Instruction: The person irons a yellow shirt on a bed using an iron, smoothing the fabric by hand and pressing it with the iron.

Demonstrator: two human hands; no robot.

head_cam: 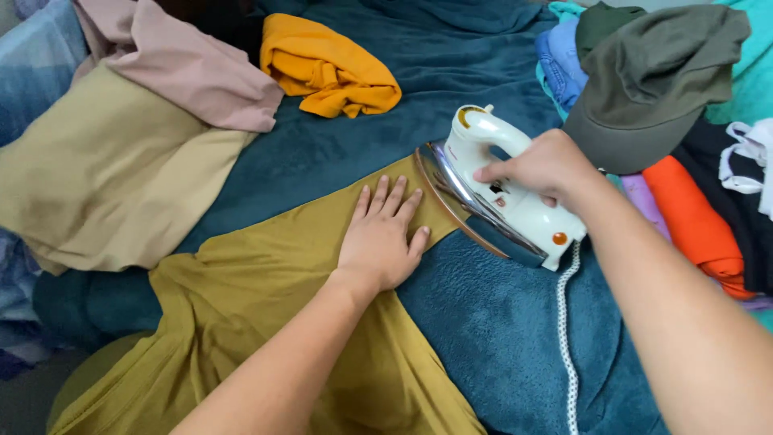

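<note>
Of two hands, the left hand (382, 239) lay open and flat on one mustard garment (266, 322) while the right hand (543, 167) gripped one white iron (503, 193) tilted on its edge.

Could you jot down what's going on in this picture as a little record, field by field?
Left hand: left hand pressed flat, fingers spread, on the mustard garment
Right hand: right hand closed around the white iron
Iron: tipped on its side, shiny soleplate facing the left hand, braided cord trailing toward the camera
Surface: teal blanket
Nearby: orange garment, beige cloth, olive cap, stacked clothes to the right
</note>
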